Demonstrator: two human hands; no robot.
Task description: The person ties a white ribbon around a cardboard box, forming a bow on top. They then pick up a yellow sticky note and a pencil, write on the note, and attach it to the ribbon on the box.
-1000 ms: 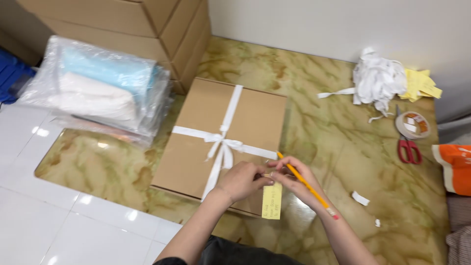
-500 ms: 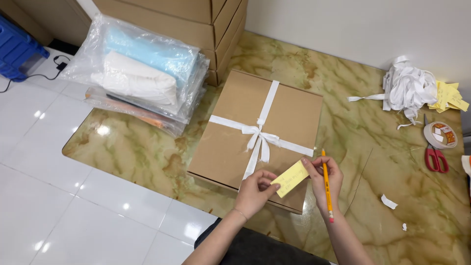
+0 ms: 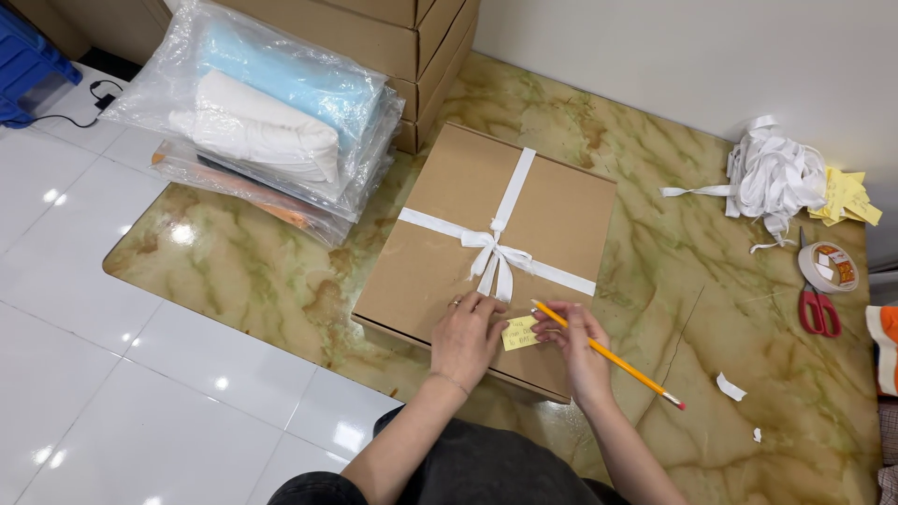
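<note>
**Operator:** Fixing the slip starts with the biggest item: where does the brown cardboard box sit?

**Technician:** Flat on the marbled floor slab, its far corner near the stacked cartons at the slab's back edge. A white ribbon crosses the lid and is bowed near the front edge.

**Operator:** And the slip?

**Technician:** The small yellow note lies on the lid at the box's front edge, just below the bow. To seat it well, in my judgement, press from one side across, keeping it clear of the ribbon tails.

**Operator:** Hand poses?

**Technician:** The left hand rests palm-down on the lid, fingers together, fingertips touching the note's left edge. The right hand pinches the note's right edge and also grips a yellow pencil, which slants toward the slab's right front. Both forearms reach in from the slab's front edge.
</note>
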